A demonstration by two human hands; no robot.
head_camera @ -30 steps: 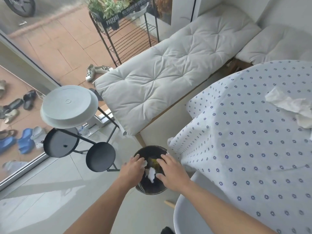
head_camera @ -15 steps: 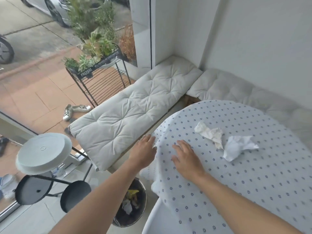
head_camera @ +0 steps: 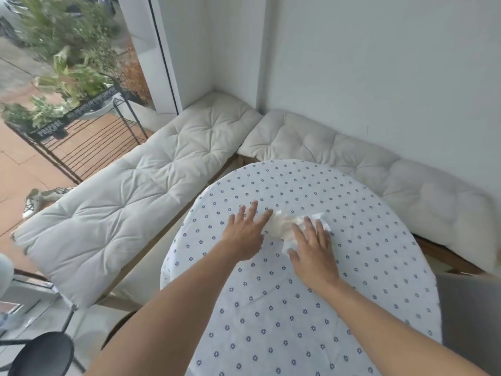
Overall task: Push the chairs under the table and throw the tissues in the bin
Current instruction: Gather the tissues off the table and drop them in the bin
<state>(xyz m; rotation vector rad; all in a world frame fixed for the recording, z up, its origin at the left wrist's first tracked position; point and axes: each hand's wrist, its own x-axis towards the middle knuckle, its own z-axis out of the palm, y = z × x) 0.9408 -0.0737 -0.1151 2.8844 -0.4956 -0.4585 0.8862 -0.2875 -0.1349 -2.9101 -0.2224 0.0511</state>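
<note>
Crumpled white tissues (head_camera: 283, 225) lie in a small heap near the middle of the round table (head_camera: 298, 308), which wears a white cloth dotted with blue flowers. My left hand (head_camera: 245, 232) rests flat with fingers spread, its fingertips touching the left side of the heap. My right hand (head_camera: 311, 248) lies flat over the heap's right side, fingers apart, hiding part of the tissues. Only a dark sliver of the bin (head_camera: 116, 332) shows by my left forearm. A grey chair (head_camera: 469, 321) stands at the table's right edge.
A cushioned corner bench (head_camera: 130, 202) runs along the window and the wall behind the table. Small round black side tables (head_camera: 43, 354) stand at the lower left. Outside the glass are a wire plant rack (head_camera: 81, 139) and shoes (head_camera: 32, 199).
My hands left the bin, where they dropped tissues, and reached up across the table to the tissue heap. The view lifted from the floor to the tabletop.
</note>
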